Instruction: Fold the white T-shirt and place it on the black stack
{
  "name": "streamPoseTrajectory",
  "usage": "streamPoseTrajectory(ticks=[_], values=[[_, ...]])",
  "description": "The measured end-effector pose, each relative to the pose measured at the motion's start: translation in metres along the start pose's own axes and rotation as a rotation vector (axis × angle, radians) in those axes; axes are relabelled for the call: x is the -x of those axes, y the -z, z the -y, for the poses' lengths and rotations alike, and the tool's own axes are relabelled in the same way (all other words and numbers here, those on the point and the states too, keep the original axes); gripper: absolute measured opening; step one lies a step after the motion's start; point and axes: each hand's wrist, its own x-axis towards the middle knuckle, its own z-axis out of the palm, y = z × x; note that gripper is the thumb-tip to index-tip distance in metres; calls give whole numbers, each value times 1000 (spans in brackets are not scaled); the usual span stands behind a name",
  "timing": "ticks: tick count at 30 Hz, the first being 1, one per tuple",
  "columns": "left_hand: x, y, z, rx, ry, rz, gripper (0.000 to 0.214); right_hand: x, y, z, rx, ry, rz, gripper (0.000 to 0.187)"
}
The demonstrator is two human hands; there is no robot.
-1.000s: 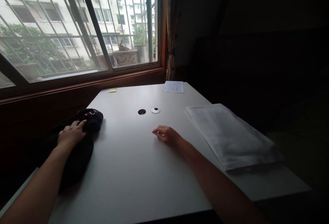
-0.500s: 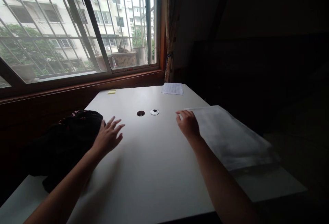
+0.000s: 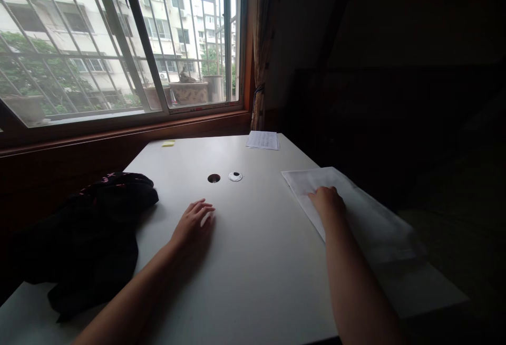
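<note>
On the right side of the white table (image 3: pixel 245 260) lies a flat, whitish, see-through bag (image 3: pixel 367 223). My right hand (image 3: pixel 329 203) is on its near-left part, fingers curled down against it and thumb pointing left; the fingertips are mostly hidden. My left hand (image 3: pixel 194 221) hovers low over or rests on the middle of the table, fingers loosely bent and apart, holding nothing. A bunched black garment (image 3: pixel 95 229) with pink marks lies to the left of that hand, apart from it.
A round cable hole (image 3: pixel 214 178) and its white cover (image 3: pixel 235 176) are mid-table. Printed papers (image 3: pixel 263 140) and a yellow sticky note (image 3: pixel 168 143) lie at the far edge. Beyond are a barred window (image 3: pixel 177 44) and a tied curtain (image 3: pixel 259 97).
My left hand has moved right and nearer, away from the black garment, which now lies flatter. My right hand has moved right from the bag's edge onto the bag.
</note>
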Motion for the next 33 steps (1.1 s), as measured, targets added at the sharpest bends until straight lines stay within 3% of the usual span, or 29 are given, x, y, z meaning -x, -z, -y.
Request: streamPoseTrajectory(ticks=[13,23,29,33], values=[[-1,1,2,97,-21,-6,21,-9,2,-7,-76,-19,-12,23],[-1,3,1,119,-25,-1,22,-1,19,9,-270,54,-280,17],[-1,2,2,120,-28,-8,22,10,32,34,-492,241,-446,9],[-1,0,4,119,-24,-14,22,32,33,65,-737,483,-409,7]])
